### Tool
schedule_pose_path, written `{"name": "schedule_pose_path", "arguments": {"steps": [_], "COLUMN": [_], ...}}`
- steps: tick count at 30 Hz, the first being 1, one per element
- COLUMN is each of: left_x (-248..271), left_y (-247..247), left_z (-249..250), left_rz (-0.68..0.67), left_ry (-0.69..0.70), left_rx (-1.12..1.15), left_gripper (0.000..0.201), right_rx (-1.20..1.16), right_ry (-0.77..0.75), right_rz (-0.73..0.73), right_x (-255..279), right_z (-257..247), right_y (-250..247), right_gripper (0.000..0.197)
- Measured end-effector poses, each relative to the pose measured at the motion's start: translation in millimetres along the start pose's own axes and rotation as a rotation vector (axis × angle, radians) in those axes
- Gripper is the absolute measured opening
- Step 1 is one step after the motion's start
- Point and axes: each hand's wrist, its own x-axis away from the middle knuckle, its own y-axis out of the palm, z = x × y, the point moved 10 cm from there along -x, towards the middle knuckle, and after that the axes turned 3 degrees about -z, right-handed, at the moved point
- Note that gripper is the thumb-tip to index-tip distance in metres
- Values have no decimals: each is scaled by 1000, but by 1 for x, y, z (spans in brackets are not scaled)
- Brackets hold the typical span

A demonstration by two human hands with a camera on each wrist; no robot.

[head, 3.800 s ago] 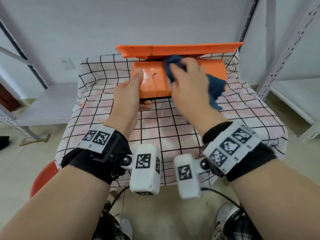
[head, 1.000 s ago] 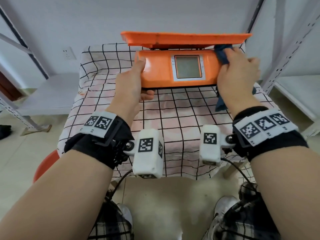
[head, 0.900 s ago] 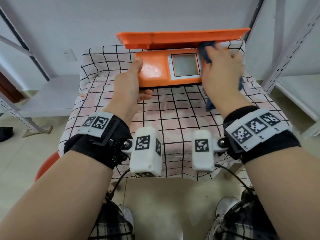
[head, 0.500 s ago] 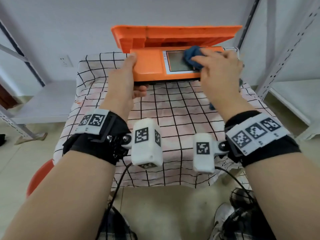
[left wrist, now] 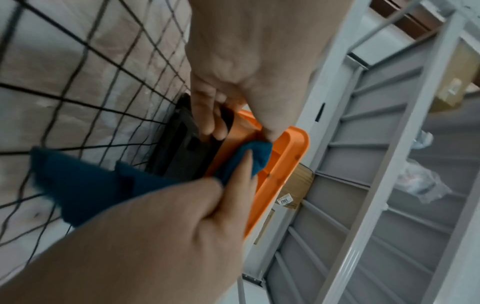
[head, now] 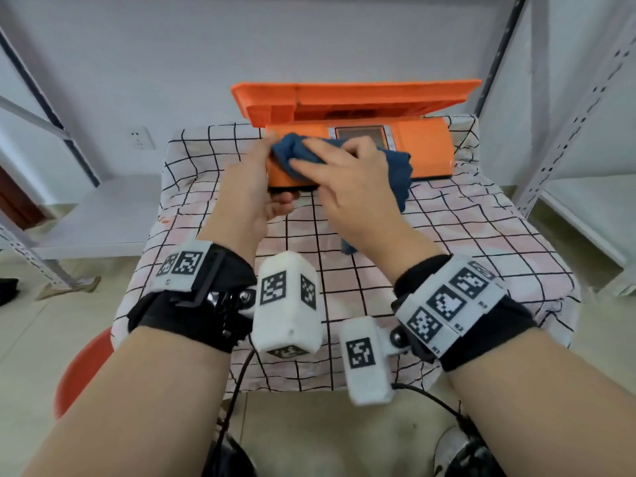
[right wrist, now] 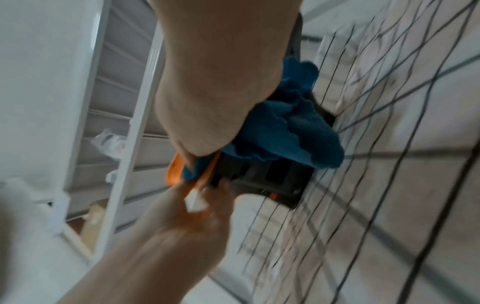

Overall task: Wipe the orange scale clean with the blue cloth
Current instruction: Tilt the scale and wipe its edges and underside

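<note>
**Scale held at its left end, cloth pressed on the front face**

We note the surface [head: 447, 235]: a small stand draped in a white and pink cloth with a black grid, its edges hanging over the sides. Grey metal shelving [head: 568, 132] stands on both sides against a plain pale wall with a socket [head: 139, 138]. A red round object [head: 82, 370] sits low on the tiled floor to our left.

The orange scale [head: 420, 149] lies at the far edge of the surface, long axis running left to right. Its display [head: 359, 134] faces us, tilted upward; the flat orange platform [head: 354, 98] overhangs above it. The left wrist view shows a black underside.

Our left hand [head: 251, 187] grips the scale's left end, thumb on top, fingers curled under the base. Our right hand [head: 351, 187] presses the blue cloth [head: 292, 156] against the left part of the front face, fingers spread and fairly straight over the bunched fabric; a loose tail hangs below the palm to the surface.
</note>
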Motion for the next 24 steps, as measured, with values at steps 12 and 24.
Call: {"name": "schedule_pose_path", "arguments": {"steps": [12, 24], "left_x": [10, 16], "left_y": [8, 0], "left_z": [-12, -24], "left_rz": [-1, 10], "left_ry": [-3, -1], "left_rx": [-56, -49], "left_gripper": [36, 32], "right_rx": [171, 236], "right_ry": [365, 300], "right_rz": [50, -140], "right_x": [39, 33], "right_z": [83, 49], "right_y": [-36, 0], "right_gripper": [43, 45]}}
